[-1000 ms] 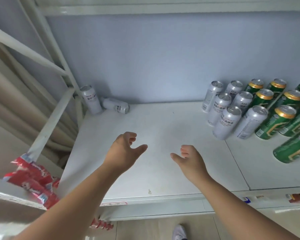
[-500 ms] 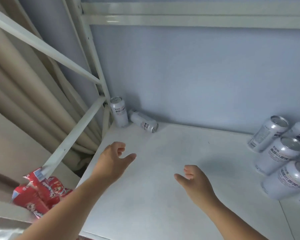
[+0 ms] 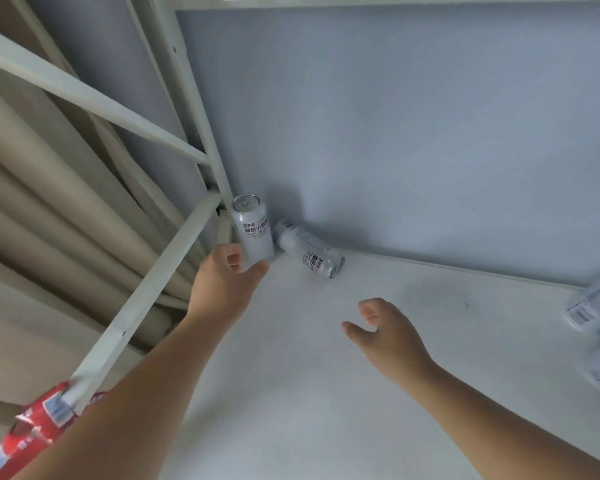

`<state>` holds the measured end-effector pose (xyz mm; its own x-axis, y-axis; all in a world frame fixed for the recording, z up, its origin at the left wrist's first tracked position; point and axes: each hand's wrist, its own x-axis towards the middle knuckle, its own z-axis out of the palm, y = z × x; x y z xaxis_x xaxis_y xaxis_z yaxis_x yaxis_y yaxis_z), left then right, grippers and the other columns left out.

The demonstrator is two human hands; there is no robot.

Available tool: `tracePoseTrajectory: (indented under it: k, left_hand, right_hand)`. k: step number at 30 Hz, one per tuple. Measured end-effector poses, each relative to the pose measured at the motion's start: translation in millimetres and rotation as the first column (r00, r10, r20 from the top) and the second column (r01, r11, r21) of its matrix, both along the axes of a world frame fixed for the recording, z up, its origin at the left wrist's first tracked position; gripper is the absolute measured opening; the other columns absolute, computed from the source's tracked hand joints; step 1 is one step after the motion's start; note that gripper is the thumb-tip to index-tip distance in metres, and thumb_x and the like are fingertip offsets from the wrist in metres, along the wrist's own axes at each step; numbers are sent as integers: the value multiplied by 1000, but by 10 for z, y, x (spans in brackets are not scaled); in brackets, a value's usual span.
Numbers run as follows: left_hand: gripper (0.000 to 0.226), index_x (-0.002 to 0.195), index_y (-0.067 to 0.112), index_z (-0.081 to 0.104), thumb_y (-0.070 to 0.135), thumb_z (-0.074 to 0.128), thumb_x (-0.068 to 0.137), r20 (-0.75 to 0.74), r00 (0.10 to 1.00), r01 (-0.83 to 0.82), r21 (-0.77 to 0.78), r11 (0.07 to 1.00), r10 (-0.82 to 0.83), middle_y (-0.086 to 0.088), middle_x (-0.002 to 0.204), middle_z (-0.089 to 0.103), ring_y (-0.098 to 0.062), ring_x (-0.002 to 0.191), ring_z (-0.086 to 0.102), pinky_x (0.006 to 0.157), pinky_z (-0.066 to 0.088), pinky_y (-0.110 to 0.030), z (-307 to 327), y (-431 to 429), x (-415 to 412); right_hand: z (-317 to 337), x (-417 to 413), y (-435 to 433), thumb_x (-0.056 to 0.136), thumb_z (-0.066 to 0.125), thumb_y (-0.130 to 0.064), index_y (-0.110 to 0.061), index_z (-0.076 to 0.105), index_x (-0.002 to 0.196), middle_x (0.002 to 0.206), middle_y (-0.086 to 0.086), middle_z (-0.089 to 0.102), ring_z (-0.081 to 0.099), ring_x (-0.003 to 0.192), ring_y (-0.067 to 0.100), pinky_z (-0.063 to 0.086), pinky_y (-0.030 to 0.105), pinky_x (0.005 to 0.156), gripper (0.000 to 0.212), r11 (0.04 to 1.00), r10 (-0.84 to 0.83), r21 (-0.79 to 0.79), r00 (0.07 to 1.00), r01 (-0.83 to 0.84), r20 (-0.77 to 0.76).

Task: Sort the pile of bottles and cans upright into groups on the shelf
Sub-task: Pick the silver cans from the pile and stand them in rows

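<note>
We log two white cans with dark lettering in the back left corner of the white shelf. Upright can: silver top up. Lying can: on its side, just beside the first, top end pointing right. More cans, blurred, at the shelf's right edge.

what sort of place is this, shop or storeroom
Likely a storeroom or stockroom: bare white metal shelf with a diagonal brace, two loose silver cans in its corner, red packets beside it.
</note>
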<state>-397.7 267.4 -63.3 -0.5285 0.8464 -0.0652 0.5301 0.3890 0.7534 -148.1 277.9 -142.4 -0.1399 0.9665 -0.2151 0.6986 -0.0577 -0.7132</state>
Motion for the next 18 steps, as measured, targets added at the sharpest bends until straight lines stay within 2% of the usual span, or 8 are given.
tracePoseTrajectory:
  k: [6, 8, 9, 11, 13, 16, 17, 18]
  left_hand:
    - [65, 137, 17, 50, 46, 75, 84, 35, 999, -22, 18, 1000, 21, 1, 128, 55, -11, 110, 50, 88, 37, -27, -94, 438, -220]
    - [65, 134, 12, 52, 44, 76, 83, 51, 998, -38, 25, 999, 37, -4, 125, 58, -19, 115, 54, 89, 42, -32, -149, 542, -291]
    - [66, 133, 10, 52, 44, 77, 82, 56, 998, -43, 28, 999, 41, -6, 125, 59, -22, 118, 55, 91, 44, -34, -184, 591, -324]
    - [67, 134, 13, 51, 41, 79, 81, 69, 997, -37, 11, 999, 36, -1, 127, 56, -18, 114, 54, 90, 41, -29, -267, 672, -379]
    - [71, 137, 16, 49, 40, 81, 79, 78, 996, -29, -22, 999, 31, -1, 133, 53, -12, 107, 50, 89, 36, -25, -386, 743, -420]
    - [78, 138, 14, 48, 41, 84, 75, 109, 994, -22, -61, 998, 28, -3, 136, 53, -17, 119, 54, 93, 40, -26, -606, 839, -447]
    - [80, 139, 13, 47, 41, 85, 74, 120, 992, -23, -83, 996, 33, -4, 137, 52, -20, 123, 54, 96, 42, -28, -684, 868, -451]
    - [82, 140, 12, 47, 41, 86, 74, 129, 991, -25, -102, 994, 38, -4, 137, 52, -21, 124, 54, 99, 45, -31, -762, 896, -452]
  right_hand:
    - [215, -440, 570, 87, 71, -42, -21, 62, 123, 118, -3, 61, 59, 112, 15, 48, 32, 89, 42, 991, 75, 102, 994, -83, 83]
    - [232, -571, 718, 85, 71, -41, -25, 64, 102, 101, -6, 60, 59, 98, 16, 48, 31, 76, 24, 987, 73, 135, 993, -85, 89]
    - [241, -625, 777, 84, 71, -41, -29, 58, 86, 89, -8, 55, 55, 87, 17, 44, 29, 66, 17, 984, 71, 159, 993, -85, 94]
    - [231, -721, 864, 83, 70, -39, -27, 41, 69, 76, -8, 46, 46, 74, 19, 37, 29, 56, 34, 979, 68, 186, 992, -87, 106]
    - [210, -790, 944, 83, 70, -39, -23, 42, 70, 78, -4, 51, 49, 76, 22, 41, 32, 59, 35, 975, 61, 203, 990, -86, 126]
    - [214, -903, 1099, 84, 72, -39, -25, 52, 78, 81, -4, 50, 50, 85, 27, 37, 30, 62, 26, 971, 71, 211, 978, -113, 194]
    - [217, -946, 1171, 85, 71, -39, -21, 59, 89, 89, -2, 54, 52, 92, 28, 41, 31, 68, 22, 968, 81, 217, 974, -128, 212]
    - [224, -993, 1247, 85, 71, -39, -17, 63, 105, 102, 2, 59, 54, 102, 28, 45, 34, 78, 31, 966, 89, 215, 966, -143, 244]
